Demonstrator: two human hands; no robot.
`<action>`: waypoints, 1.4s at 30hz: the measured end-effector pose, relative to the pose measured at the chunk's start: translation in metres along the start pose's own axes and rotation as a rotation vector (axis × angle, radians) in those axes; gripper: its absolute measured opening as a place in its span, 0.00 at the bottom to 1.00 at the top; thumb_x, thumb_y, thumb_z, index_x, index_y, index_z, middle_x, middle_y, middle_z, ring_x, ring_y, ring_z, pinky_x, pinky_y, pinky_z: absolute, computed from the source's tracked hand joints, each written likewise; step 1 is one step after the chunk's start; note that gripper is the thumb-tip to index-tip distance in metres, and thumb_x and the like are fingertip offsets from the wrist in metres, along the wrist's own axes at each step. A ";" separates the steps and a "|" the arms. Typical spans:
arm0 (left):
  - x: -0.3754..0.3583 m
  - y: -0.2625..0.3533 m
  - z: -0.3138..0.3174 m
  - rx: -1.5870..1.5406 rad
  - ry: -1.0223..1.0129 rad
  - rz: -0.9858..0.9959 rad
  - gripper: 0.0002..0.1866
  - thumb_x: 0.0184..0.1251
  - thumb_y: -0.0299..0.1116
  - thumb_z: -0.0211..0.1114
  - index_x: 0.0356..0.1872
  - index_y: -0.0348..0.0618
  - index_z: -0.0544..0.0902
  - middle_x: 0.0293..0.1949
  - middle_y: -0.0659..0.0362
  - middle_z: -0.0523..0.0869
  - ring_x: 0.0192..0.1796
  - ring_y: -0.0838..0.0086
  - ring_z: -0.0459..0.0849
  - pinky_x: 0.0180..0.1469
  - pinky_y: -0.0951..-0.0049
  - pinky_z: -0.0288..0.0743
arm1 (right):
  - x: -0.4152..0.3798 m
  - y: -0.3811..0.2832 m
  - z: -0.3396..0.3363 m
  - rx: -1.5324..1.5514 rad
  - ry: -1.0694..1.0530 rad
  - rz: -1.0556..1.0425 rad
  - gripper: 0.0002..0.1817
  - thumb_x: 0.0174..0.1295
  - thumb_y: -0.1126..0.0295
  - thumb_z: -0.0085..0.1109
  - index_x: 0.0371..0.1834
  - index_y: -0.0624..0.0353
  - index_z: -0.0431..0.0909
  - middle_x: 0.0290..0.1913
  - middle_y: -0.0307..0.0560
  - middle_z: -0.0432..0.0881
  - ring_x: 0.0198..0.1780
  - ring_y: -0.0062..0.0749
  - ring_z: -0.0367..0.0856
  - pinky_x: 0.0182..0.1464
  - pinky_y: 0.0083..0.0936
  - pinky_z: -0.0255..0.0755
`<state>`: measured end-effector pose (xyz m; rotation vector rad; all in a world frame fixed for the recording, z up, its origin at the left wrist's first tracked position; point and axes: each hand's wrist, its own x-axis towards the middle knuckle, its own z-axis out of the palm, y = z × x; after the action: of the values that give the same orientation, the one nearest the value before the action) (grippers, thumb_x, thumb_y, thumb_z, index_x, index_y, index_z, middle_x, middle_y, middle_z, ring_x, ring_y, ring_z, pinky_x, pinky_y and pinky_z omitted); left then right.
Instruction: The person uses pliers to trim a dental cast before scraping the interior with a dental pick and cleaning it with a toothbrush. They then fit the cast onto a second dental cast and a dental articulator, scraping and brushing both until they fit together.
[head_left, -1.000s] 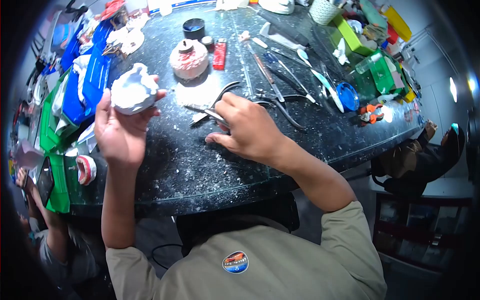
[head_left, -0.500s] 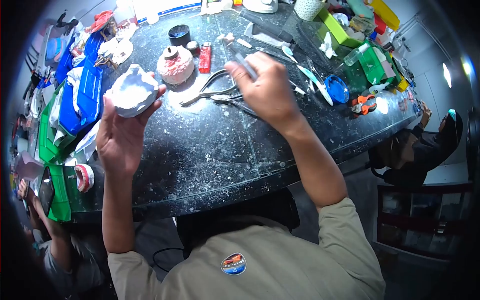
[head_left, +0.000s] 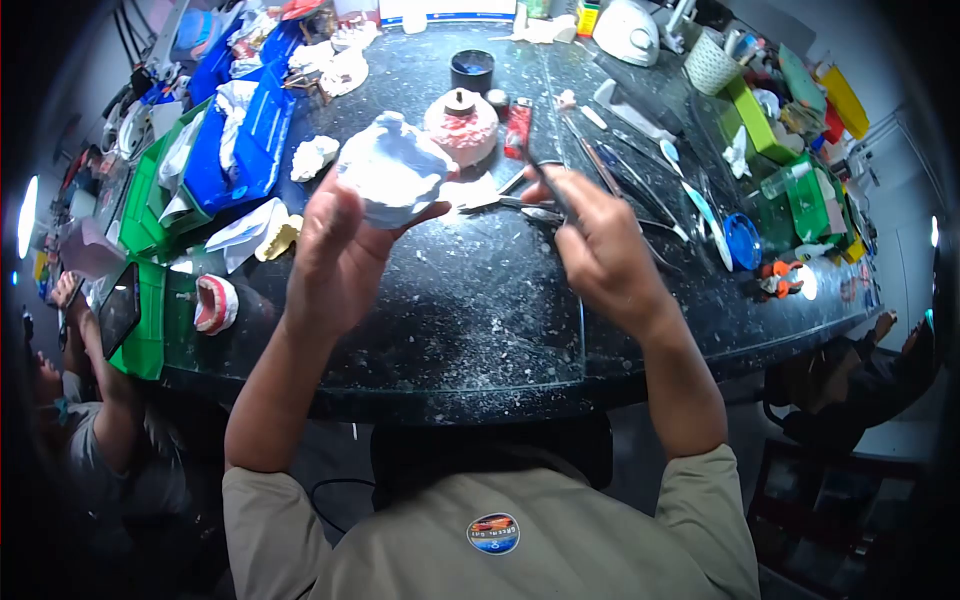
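My left hand is wrapped round the underside of a white plaster piece, raised over the dark bench. Its top is washed out by glare. In my right hand is a slim dark tool, its tip pointing up and left, apart from the plaster. Behind the hands stand a pink-and-white round burner, a red lighter and a black cup. Metal pliers lie partly hidden between my hands. A denture model with pink gums sits at the left.
Blue bins and a green bin line the left. Several long tools, a blue dish and orange-handled cutters lie at the right. White dust covers the bench. Another person is at the left, one more at the right.
The view has shifted, so the bench items appear further right. My left hand and the plaster piece are nearer my right hand. My right hand has turned, its tool now pointing up and left.
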<state>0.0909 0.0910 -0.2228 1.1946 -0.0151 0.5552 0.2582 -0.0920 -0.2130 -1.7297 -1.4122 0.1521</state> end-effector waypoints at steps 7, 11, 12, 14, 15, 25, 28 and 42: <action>-0.002 -0.004 0.006 -0.138 0.059 0.010 0.42 0.66 0.40 0.68 0.70 0.26 0.53 0.63 0.47 0.72 0.66 0.67 0.73 0.69 0.67 0.66 | -0.010 -0.006 0.024 -0.144 -0.082 -0.093 0.22 0.51 0.84 0.47 0.52 0.79 0.71 0.59 0.74 0.71 0.64 0.62 0.68 0.70 0.45 0.59; -0.003 -0.001 0.010 -0.052 0.050 0.021 0.44 0.62 0.39 0.71 0.70 0.27 0.55 0.63 0.48 0.72 0.66 0.67 0.72 0.69 0.66 0.66 | -0.012 -0.006 0.025 -0.186 -0.065 -0.090 0.23 0.50 0.84 0.47 0.53 0.79 0.70 0.59 0.75 0.71 0.65 0.63 0.68 0.70 0.46 0.58; -0.004 -0.002 0.011 -0.033 0.056 0.034 0.45 0.61 0.38 0.72 0.70 0.27 0.55 0.63 0.48 0.72 0.66 0.67 0.72 0.69 0.66 0.66 | -0.012 -0.006 0.025 -0.181 -0.066 -0.082 0.23 0.50 0.84 0.47 0.54 0.79 0.70 0.59 0.75 0.71 0.65 0.63 0.68 0.69 0.46 0.58; -0.004 -0.004 0.010 0.063 0.062 0.078 0.46 0.59 0.37 0.74 0.71 0.28 0.55 0.62 0.48 0.73 0.65 0.67 0.73 0.68 0.66 0.66 | -0.012 -0.008 0.025 -0.172 -0.068 -0.066 0.24 0.50 0.83 0.47 0.54 0.79 0.70 0.59 0.75 0.71 0.65 0.63 0.68 0.69 0.46 0.58; -0.004 -0.005 0.010 0.110 0.064 0.099 0.47 0.58 0.37 0.75 0.71 0.29 0.55 0.62 0.48 0.73 0.65 0.67 0.73 0.68 0.66 0.65 | -0.012 -0.009 0.024 -0.163 -0.062 -0.051 0.24 0.50 0.84 0.46 0.54 0.77 0.71 0.61 0.74 0.70 0.65 0.62 0.68 0.70 0.44 0.58; -0.008 -0.011 0.025 0.269 0.079 0.144 0.48 0.50 0.32 0.81 0.69 0.33 0.59 0.60 0.51 0.74 0.63 0.70 0.74 0.65 0.70 0.70 | -0.014 -0.015 0.026 -0.202 -0.064 0.034 0.22 0.50 0.84 0.44 0.51 0.75 0.74 0.59 0.68 0.73 0.62 0.59 0.72 0.67 0.41 0.63; -0.008 -0.011 0.026 0.289 0.075 0.155 0.48 0.49 0.32 0.81 0.68 0.33 0.59 0.59 0.51 0.75 0.63 0.70 0.75 0.65 0.70 0.70 | -0.013 -0.015 0.025 -0.211 -0.058 0.012 0.21 0.49 0.85 0.43 0.49 0.75 0.74 0.55 0.66 0.75 0.58 0.59 0.75 0.64 0.41 0.65; -0.010 -0.016 0.031 0.401 0.102 0.250 0.50 0.47 0.32 0.82 0.67 0.31 0.57 0.58 0.50 0.74 0.62 0.69 0.75 0.65 0.69 0.72 | -0.013 -0.018 0.030 -0.154 -0.012 0.035 0.09 0.50 0.80 0.46 0.35 0.68 0.73 0.38 0.61 0.76 0.42 0.54 0.76 0.50 0.45 0.65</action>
<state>0.0975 0.0552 -0.2282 1.5644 0.0358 0.8660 0.2230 -0.0879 -0.2242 -1.8828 -1.4343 0.0749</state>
